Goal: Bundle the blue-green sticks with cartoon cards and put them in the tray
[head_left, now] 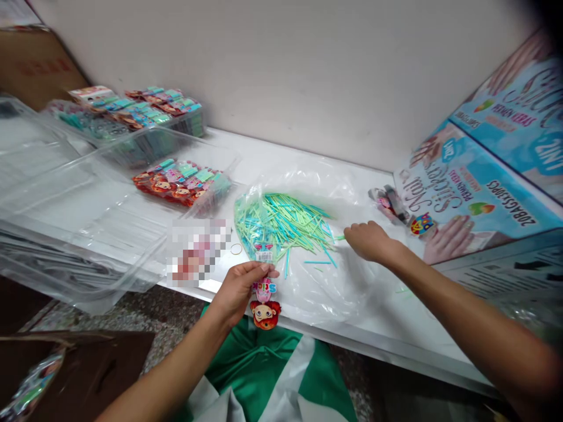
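My left hand (240, 288) is closed on a small cartoon-character card (264, 296) with a red-haired face, held just over the front edge of the white shelf (387, 328). My right hand (368, 241) reaches left over a clear plastic sheet (325, 281), its fingers pinched at the right edge of a pile of thin green and blue sticks (277, 223). What the fingertips hold is too small to make out. A few loose sticks (319, 261) lie between the two hands.
Packs of the same cards (180, 181) lie at left, with more stacked in clear trays (132, 111) behind. A rubber band (236, 249) sits near the pile. Blue printed boxes (479, 193) crowd the right. Empty clear trays (65, 223) overhang the left edge.
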Action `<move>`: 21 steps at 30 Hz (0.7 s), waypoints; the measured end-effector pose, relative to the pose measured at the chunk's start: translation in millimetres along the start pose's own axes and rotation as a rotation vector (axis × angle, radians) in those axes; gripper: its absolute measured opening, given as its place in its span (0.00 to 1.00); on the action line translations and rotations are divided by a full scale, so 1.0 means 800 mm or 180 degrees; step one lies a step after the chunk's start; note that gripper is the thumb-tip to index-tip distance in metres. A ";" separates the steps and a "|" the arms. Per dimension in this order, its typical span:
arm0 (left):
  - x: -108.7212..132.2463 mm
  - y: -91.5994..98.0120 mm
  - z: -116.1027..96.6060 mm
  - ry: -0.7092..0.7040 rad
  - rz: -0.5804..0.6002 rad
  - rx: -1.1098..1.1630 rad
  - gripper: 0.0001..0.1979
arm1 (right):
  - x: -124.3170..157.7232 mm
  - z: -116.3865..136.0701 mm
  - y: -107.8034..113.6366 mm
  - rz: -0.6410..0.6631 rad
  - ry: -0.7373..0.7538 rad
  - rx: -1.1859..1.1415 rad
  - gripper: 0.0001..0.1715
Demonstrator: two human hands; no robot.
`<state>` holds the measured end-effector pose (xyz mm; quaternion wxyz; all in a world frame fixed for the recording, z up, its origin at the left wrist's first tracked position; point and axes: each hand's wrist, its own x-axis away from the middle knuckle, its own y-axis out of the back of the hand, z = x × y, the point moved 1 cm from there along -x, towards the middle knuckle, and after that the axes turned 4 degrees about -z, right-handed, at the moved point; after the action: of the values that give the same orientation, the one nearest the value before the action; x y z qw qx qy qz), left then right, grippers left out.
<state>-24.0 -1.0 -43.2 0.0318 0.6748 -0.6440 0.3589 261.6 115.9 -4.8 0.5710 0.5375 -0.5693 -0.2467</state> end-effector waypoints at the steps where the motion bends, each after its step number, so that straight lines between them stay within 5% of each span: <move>1: 0.000 -0.001 0.000 -0.0010 0.0010 0.0004 0.14 | 0.001 0.001 0.003 0.0012 -0.0030 0.0025 0.16; 11: 0.004 0.004 0.001 0.0019 -0.0023 -0.0027 0.14 | -0.010 0.043 -0.054 0.0300 0.0025 -0.0427 0.17; 21: 0.005 -0.001 -0.002 0.0054 -0.0070 0.0007 0.14 | 0.013 0.055 -0.048 0.0193 0.0688 -0.0686 0.14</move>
<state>-24.7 -3.1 -39.6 0.0405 0.6788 -0.6359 0.3649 236.5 80.4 -45.5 0.6906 0.4790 -0.4908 -0.2297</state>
